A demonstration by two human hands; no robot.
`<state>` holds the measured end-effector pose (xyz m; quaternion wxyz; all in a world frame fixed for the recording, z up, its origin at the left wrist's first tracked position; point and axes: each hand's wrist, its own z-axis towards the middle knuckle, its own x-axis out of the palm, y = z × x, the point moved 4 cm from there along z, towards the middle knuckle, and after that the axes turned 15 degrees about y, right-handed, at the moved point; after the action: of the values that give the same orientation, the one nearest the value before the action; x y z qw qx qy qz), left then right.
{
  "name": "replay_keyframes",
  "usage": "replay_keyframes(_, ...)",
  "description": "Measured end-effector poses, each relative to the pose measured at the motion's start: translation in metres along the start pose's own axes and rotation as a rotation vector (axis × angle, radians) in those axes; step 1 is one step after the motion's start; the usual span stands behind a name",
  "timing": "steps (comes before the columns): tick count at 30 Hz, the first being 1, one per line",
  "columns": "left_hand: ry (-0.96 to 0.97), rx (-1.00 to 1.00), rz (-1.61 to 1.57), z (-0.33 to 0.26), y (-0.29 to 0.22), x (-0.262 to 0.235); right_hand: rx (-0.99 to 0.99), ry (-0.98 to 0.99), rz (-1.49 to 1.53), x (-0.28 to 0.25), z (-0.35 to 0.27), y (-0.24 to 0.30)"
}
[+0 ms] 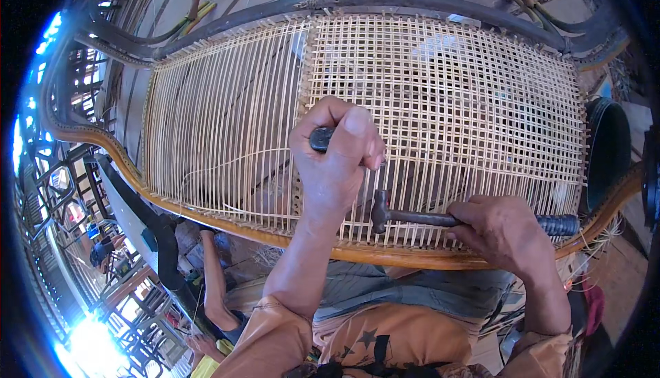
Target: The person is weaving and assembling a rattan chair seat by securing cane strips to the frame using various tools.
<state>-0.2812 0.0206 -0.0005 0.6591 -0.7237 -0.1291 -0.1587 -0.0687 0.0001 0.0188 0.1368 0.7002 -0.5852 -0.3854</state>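
A curved wooden furniture frame [385, 257] carries a panel of pale woven cane strands [447, 96], dense on the right half and open on the left [213, 123]. My left hand [337, 158] is fisted around a dark-handled tool [320, 137] held upright against the weave near the panel's middle. My right hand [505, 230] grips the dark handle of a small hammer [412, 217], its metal head [379, 211] lying sideways just below my left fist, over the cane by the frame's near rail.
A dark round bowl [608, 147] sits at the right end of the frame. Loose cane strips and sticks lie on the floor beyond. At lower left another person's leg [214, 282] rests beside a dark curved beam [148, 230].
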Motion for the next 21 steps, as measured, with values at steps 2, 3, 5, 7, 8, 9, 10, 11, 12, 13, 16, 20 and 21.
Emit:
replay_keyframes(2, -0.021, -0.025, -0.015, 0.0, -0.004, 0.003, -0.025, 0.008, -0.008, -0.001, 0.003, 0.006)
replay_keyframes(3, -0.013, -0.043, -0.066, 0.0, -0.004, 0.004, -0.045, 0.015, -0.014, -0.001, 0.004, 0.008)
replay_keyframes(5, -0.003, -0.061, -0.118, 0.001, -0.002, 0.006, -0.04, 0.031, -0.034, 0.0, 0.005, 0.008)
replay_keyframes(7, -0.015, -0.126, 0.042, 0.004, 0.003, 0.009, -0.034, 0.047, -0.053, 0.001, 0.005, 0.007)
replay_keyframes(8, -0.016, -0.127, 0.042, 0.005, 0.007, 0.009, -0.063, 0.025, -0.034, -0.001, 0.006, 0.008)
replay_keyframes(9, -0.007, -0.087, 0.021, 0.006, 0.009, 0.009, -0.092, 0.003, -0.015, -0.003, 0.006, 0.009)
replay_keyframes(10, 0.003, -0.047, -0.002, 0.007, 0.01, 0.009, -0.09, 0.003, -0.012, -0.004, 0.008, 0.005)
replay_keyframes(11, 0.004, -0.05, -0.003, 0.008, 0.009, 0.01, -0.092, -0.043, 0.008, -0.008, 0.009, -0.002)
replay_keyframes(12, 0.001, -0.047, -0.031, 0.008, 0.007, 0.01, -0.095, -0.088, 0.027, -0.01, 0.009, -0.005)
replay_keyframes(13, -0.002, -0.042, -0.056, 0.009, 0.006, 0.009, -0.098, -0.089, 0.028, -0.01, 0.008, -0.004)
replay_keyframes(16, -0.017, 0.116, -0.174, 0.003, -0.006, -0.001, -0.027, -0.066, 0.004, -0.006, 0.005, 0.001)
replay_keyframes(20, -0.031, -0.014, -0.184, 0.001, 0.001, -0.008, -0.091, -0.02, 0.037, 0.001, 0.008, 0.008)
replay_keyframes(21, -0.029, -0.037, -0.19, 0.002, 0.004, -0.007, -0.106, -0.017, 0.044, 0.001, 0.009, 0.009)
